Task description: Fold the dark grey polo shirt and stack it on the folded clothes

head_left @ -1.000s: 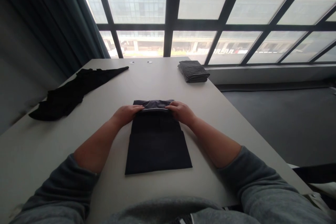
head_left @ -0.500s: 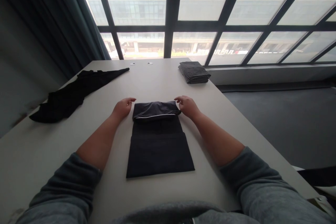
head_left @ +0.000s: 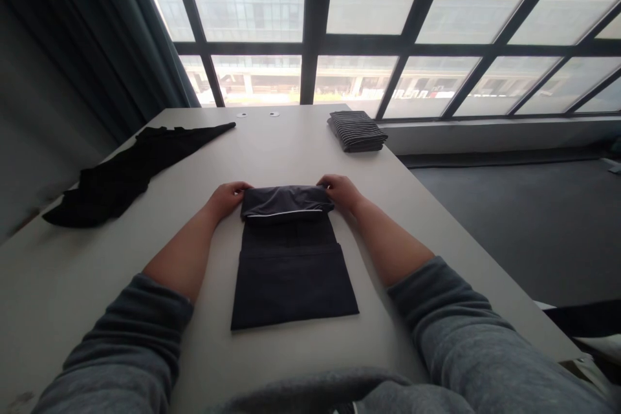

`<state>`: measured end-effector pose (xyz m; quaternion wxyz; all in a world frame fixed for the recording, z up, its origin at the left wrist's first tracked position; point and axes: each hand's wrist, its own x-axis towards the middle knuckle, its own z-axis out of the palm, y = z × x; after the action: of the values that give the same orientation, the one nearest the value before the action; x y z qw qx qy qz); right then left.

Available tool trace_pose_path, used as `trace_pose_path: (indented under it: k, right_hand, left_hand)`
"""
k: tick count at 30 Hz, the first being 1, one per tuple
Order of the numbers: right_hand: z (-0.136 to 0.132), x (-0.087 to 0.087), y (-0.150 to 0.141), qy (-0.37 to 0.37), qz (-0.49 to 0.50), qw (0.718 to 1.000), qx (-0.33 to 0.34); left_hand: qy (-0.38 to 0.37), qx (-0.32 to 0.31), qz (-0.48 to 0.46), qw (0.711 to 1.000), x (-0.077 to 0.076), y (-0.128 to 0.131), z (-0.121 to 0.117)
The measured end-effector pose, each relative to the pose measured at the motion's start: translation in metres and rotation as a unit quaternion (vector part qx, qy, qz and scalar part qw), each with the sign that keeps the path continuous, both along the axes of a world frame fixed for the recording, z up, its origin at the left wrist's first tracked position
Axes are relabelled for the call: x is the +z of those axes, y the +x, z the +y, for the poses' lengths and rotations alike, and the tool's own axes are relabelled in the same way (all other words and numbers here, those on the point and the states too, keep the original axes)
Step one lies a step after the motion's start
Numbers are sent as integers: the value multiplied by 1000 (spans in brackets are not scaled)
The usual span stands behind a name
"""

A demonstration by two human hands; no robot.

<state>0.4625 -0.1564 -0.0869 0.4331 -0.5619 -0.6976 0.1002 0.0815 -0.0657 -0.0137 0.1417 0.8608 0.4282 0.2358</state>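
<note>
With my left hand (head_left: 227, 197) and right hand (head_left: 341, 191) pinching the far corners of the dark garment (head_left: 291, 259) mid-desk (head_left: 436, 233), I judge both should pull evenly toward me, keeping the fold square, edges lined up, no bunching.

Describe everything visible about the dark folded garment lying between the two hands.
The dark navy folded fabric garment lies flat on the pale grey table, straight ahead of the person. It forms a neat rectangle, widest at its near edge, with a fold line across the middle. Its far end is turned back into a thicker band edged with thin white piping. The left hand and right hand touch that band's two ends.
</note>
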Motion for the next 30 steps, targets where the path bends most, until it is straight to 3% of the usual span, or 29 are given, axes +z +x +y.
trace_pose_path:
  k: [4,9,12,16,19,22,24,26,30]
  right_hand:
    - [3,-3,0,-2,-17,998,-62]
    - [-9,-1,3,7,-47,998,-47]
    - [-32,2,6,21,-22,998,-50]
    - [-69,3,0,-37,3,998,-42]
    - [-83,1,-13,-75,24,997,-26]
    - [-80,1,-25,-87,52,993,-59]
    - [-74,3,-30,-98,80,987,-99]
    - [-68,5,-33,-132,139,976,-109]
    - [-66,10,-40,-205,332,921,-28]
  left_hand:
    - [25,49,13,998,-1,0,1]
    - [34,70,26,997,1,0,-5]
    - [98,56,17,993,14,8,-24]
    - [144,-53,71,986,31,50,-69]
    - [151,-131,179,963,25,101,-99]
    - [161,-128,267,942,11,144,-111]
    - [151,-109,283,941,6,160,-108]
    - [143,-98,271,947,7,165,-102]
    - [140,-76,186,970,21,158,-93]
